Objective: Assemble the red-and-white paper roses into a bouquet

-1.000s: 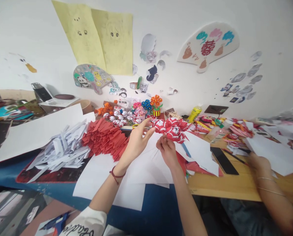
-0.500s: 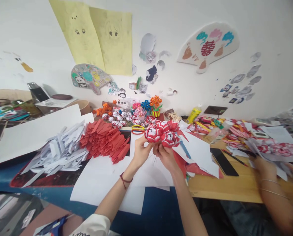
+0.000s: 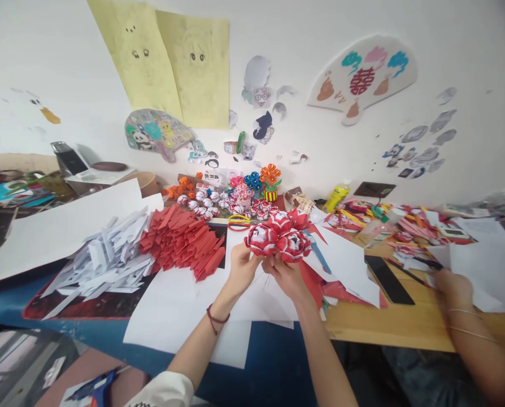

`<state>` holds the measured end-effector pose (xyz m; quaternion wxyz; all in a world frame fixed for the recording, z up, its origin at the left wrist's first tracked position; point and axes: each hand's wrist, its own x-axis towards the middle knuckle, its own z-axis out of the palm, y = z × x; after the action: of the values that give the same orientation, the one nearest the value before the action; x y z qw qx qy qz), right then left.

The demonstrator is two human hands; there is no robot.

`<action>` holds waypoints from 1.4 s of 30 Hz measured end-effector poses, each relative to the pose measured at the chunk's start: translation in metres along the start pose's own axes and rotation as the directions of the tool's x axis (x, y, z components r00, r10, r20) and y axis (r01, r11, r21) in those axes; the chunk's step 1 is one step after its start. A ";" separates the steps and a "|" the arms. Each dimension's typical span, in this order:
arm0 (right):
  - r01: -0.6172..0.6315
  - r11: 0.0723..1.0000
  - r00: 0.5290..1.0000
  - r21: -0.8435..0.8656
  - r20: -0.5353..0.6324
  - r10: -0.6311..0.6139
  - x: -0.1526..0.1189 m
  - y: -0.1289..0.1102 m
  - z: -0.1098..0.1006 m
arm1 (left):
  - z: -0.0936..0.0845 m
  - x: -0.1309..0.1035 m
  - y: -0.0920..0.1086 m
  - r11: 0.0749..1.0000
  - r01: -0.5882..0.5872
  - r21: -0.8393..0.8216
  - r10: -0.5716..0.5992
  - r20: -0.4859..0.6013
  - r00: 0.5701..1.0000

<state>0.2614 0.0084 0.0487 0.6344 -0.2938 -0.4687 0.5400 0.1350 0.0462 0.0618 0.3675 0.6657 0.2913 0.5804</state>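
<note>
A bunch of red-and-white paper flowers (image 3: 294,244) is held up in front of me over white paper sheets (image 3: 180,316). My left hand (image 3: 243,267) is closed just under the left-hand bloom. Beside it, my right hand (image 3: 284,275) grips below the blooms, its fingers folded inward. Thin stems poke out beneath the hands; the rest of them is hidden by my fingers. To the left lie a heap of folded red paper strips (image 3: 182,240) and a heap of white ones (image 3: 104,257).
A co-worker's hand (image 3: 455,289) is at the right near a white sheet (image 3: 479,271). A black phone (image 3: 388,280) lies on the wooden table between us. Finished paper flowers (image 3: 201,203) stand along the wall. A glue gun (image 3: 102,387) rests at lower left.
The bunch in my hands has tipped slightly, its blooms facing me more. At the right, the red-and-white flowers near the co-worker's hands have gone from view, leaving a plain white sheet.
</note>
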 end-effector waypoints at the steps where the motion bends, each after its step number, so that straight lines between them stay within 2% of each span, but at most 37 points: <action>1: -0.004 1.000 1.000 0.014 0.003 0.004 0.000 -0.001 0.001 | 0.001 0.000 0.000 1.000 0.005 -0.019 -0.005 -0.006 1.000; 6: -0.052 0.998 0.998 0.045 -0.031 0.054 -0.003 0.000 -0.002 | 0.003 0.003 0.012 0.985 -0.110 -0.136 0.108 -0.022 0.994; 9: -0.061 0.998 0.998 0.013 -0.031 0.062 -0.005 0.004 -0.005 | 0.002 0.004 0.019 0.976 -0.156 -0.152 0.153 -0.030 0.988; 15: -0.041 0.990 0.999 -0.134 0.019 0.044 -0.008 -0.002 -0.002 | 0.002 0.001 0.016 0.987 -0.126 -0.103 0.119 -0.073 0.990; 20: -0.032 0.990 0.997 -0.141 0.068 0.042 -0.008 -0.011 0.002 | 0.002 0.000 0.013 0.991 -0.098 -0.095 0.093 -0.063 0.994; 26: -0.073 0.990 0.997 -0.117 0.016 0.075 -0.009 -0.011 0.001 | 0.002 0.002 0.015 0.984 -0.153 -0.090 0.149 -0.043 0.988; 31: -0.048 0.993 0.995 -0.103 -0.093 0.039 -0.008 -0.010 0.003 | 0.003 -0.001 0.017 0.988 -0.150 -0.040 0.149 -0.029 0.988; 34: -0.025 0.992 0.990 -0.122 -0.138 0.008 -0.008 -0.010 0.001 | 0.002 -0.009 0.019 0.993 -0.101 0.061 0.098 0.043 0.994; 37: -0.003 0.989 0.986 -0.148 -0.165 -0.021 -0.008 -0.009 0.000 | 0.003 -0.022 0.017 0.989 -0.054 0.135 0.027 0.189 0.982; 40: 0.030 0.985 0.989 -0.172 -0.141 -0.055 -0.009 -0.009 0.001 | 0.006 -0.034 0.011 0.991 0.036 0.126 -0.072 0.292 0.954; 42: 0.030 0.983 0.989 -0.179 -0.138 -0.056 -0.010 -0.009 0.002 | 0.007 -0.036 0.009 0.993 0.087 0.078 -0.108 0.321 0.941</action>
<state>0.2638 -0.0036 0.0549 0.6493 -0.3764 -0.4743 0.4602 0.1362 0.0111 0.0484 0.4177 0.7482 0.2773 0.4346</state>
